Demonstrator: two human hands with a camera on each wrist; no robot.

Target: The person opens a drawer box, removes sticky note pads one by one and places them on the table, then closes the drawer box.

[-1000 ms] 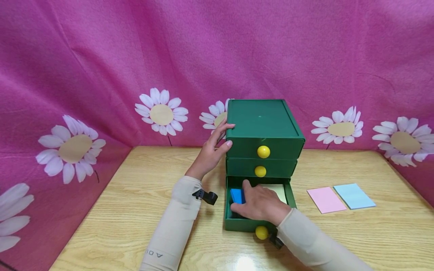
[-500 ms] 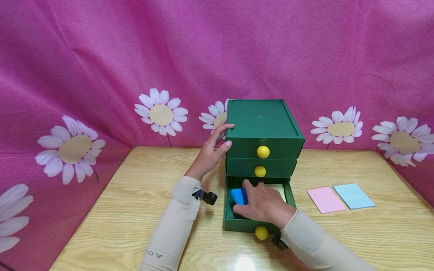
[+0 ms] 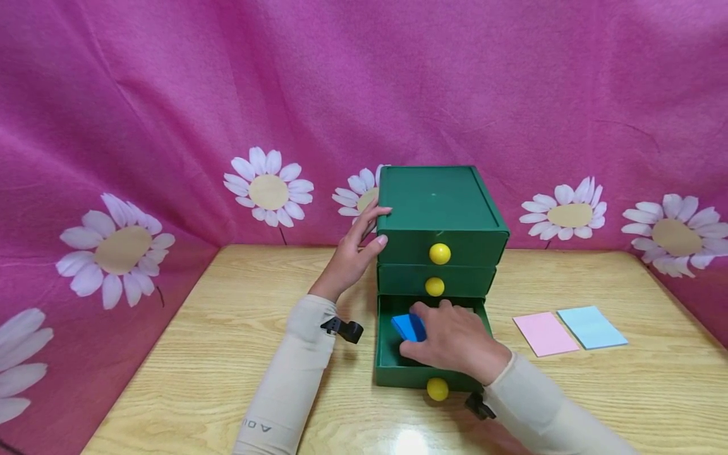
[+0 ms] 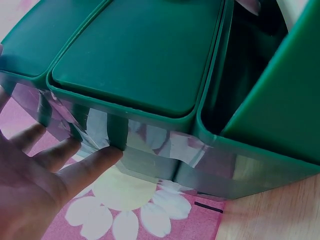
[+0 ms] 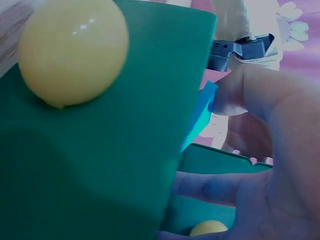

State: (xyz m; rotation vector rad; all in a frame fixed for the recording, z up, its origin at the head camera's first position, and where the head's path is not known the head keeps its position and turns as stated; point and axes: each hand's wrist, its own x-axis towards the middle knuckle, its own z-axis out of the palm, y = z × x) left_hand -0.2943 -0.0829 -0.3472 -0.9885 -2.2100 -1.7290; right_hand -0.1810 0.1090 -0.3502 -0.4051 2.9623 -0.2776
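Observation:
A green desktop drawer unit (image 3: 440,202) with yellow knobs stands on the table, its bottom drawer (image 3: 400,377) pulled out. Inside that drawer, my right hand (image 3: 461,338) pinches a blue paper pad (image 3: 404,327) between thumb and fingers. The blue pad (image 5: 201,114) is tilted, its edge against my thumb in the right wrist view, and the drawer front hides part of it. My left hand (image 3: 349,259) rests on the unit's upper left side, thumb near the front corner. In the left wrist view, the left hand's fingers (image 4: 90,170) are extended against the clear side wall.
A pink paper pad (image 3: 546,333) and a light blue paper pad (image 3: 592,327) lie side by side on the wooden table (image 3: 227,354), right of the unit. The upper two drawers are closed. A pink flowered cloth (image 3: 318,82) hangs behind and at both sides.
My right hand has shifted to the right within the drawer, and the blue pad has moved right with it and tilted. A pale pad in the drawer is now mostly covered. The left hand stays put.

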